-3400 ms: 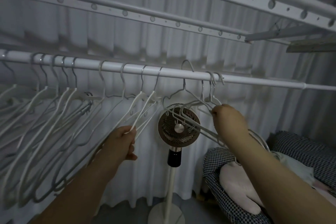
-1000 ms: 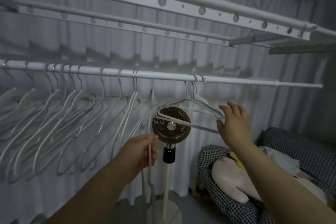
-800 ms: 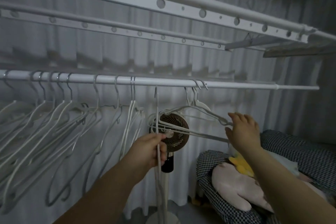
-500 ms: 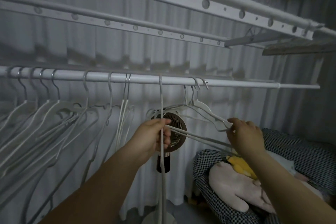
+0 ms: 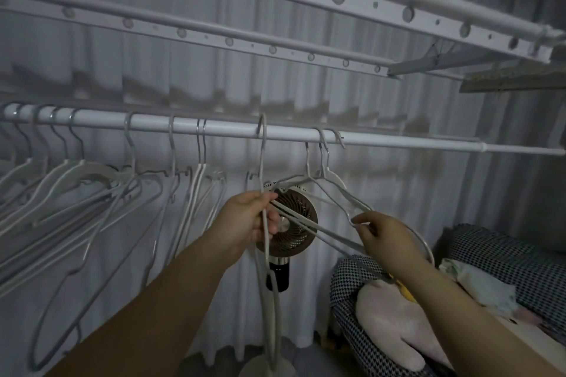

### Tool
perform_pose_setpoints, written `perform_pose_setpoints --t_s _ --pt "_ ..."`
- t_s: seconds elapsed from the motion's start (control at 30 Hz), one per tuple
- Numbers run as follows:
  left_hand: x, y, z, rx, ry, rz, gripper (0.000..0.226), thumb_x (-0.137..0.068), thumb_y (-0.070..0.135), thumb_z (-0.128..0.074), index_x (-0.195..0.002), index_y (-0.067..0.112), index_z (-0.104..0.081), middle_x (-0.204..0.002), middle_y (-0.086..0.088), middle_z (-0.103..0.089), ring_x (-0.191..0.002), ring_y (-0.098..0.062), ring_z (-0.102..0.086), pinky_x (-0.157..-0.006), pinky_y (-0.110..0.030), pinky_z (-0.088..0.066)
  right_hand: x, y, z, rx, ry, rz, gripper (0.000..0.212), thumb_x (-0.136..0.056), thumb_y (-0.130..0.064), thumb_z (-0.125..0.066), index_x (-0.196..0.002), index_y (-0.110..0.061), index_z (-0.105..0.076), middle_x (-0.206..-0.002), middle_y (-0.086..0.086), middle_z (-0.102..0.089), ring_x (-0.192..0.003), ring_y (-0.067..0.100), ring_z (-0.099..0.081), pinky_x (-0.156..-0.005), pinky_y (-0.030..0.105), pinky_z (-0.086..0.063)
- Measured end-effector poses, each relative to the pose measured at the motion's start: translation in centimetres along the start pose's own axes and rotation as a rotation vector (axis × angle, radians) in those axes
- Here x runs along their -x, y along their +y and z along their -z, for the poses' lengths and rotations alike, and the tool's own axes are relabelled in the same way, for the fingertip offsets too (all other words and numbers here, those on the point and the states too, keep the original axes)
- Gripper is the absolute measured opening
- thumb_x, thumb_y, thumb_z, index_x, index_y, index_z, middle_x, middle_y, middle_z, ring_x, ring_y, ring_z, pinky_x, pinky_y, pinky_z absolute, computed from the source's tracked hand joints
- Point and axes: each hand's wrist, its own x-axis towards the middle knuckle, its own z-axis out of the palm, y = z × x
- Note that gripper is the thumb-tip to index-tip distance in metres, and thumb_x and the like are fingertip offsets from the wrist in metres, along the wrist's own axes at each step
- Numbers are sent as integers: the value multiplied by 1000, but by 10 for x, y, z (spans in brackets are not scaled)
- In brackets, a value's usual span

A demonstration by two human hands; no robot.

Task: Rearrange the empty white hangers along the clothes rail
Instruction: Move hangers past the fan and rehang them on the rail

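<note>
- Fingers [image 5: 271, 219] of the left hand [image 5: 251, 220] curl round the wire of a single hanger [image 5: 262, 159]. It hangs edge-on to the camera, its long axis running from the person toward the curtain [image 5: 398, 193].
- Slightly lower and to the right, the right hand [image 5: 386, 236] pinches the shoulder tip of the bunched hangers [image 5: 337, 182] between thumb and forefinger, the other fingers loosely bent.
- Lower bars of the bunch slant up and left from that pinch to the left hand's knuckles. Whether the left hand holds them too cannot be told.
- Overhead, the clothes rail [image 5: 398, 140] runs left to right. The single hanger's hook sits on it straight above the left fist, and the bunch's hooks crowd together just to its right, with bare rail beyond.
- Further left, a row of hangers [image 5: 92, 171] is already on the rail, loosely spaced near the single hanger and crowded toward the left end.
- Spacing out the bunch looks like the step in hand. It lies to the right of the single hanger, the right hand is the nearer, and each hook would have to slide sideways along the rail.
- Behind stand a fan [image 5: 298, 242], a checked sofa [image 5: 505, 257] and a pale plush toy [image 5: 398, 324].
</note>
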Motion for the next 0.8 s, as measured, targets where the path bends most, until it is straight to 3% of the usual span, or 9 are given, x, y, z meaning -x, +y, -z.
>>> perform_pose_setpoints --t_s 0.13,0.2,0.3,0.4,0.5,0.7,0.8 --pt "-7 7 2 7 37 -38 26 -96 11 -39 -76 15 -56 -36 3 -55 -28 -3 -48 -33 -11 -40 3 -2 1 -11 10 10 25 -93 -15 -47 -113 -11 -62 -90 13 -71 -57 12 -50 -51 16 -35" --pt "-10 9 3 6 49 -36 26 -96 12 -38 -77 15 -55 -36 3 -55 -28 -3 -48 -34 -11 -40 2 -1 1 -12 -6 10 25 -93 -14 -47 -113 -10 -62 -80 8 -69 -60 14 -53 -53 23 -38" --pt "-14 9 7 -8 76 -26 24 -96 12 -39 -77 15 -55 -36 3 -55 -28 -3 -48 -33 -11 -40 0 1 0 -12 -15 0 25 -93 -14 -46 -111 -8 -62 -61 -4 -59 -54 9 -54 -56 21 -40" --pt "-18 8 11 -8 111 -9 24 -96 11 -38 -76 14 -52 -33 2 -53 -26 -2 -46 -32 -10 -39 -1 0 1 7 -46 -3 25 -94 -16 -46 -111 -9 -63 -62 -3 -59 -56 9 -56 -64 22 -44" --pt "-21 6 18 4 143 27 25 -96 12 -37 -76 13 -51 -31 2 -52 -26 -3 -46 -32 -9 -38 -2 0 0 0 -60 -3 25 -94 -17 -45 -113 -12 -62 -58 -10 -54 -51 -4 -50 -54 14 -39" --pt "-21 1 26 -3 178 50 25 -97 13 -36 -77 13 -51 -30 2 -52 -25 -4 -46 -31 -9 -38 2 -5 -1 -10 -21 30 23 -94 -11 -45 -103 -6 -65 -67 2 -63 -57 6 -53 -65 23 -43" --pt "-20 1 31 7 183 45 25 -97 14 -35 -78 12 -51 -30 2 -52 -25 -5 -46 -31 -9 -38 -1 -10 -3 -29 19 64 23 -93 -11 -47 -104 -5 -66 -77 9 -70 -54 0 -48 -56 18 -37"
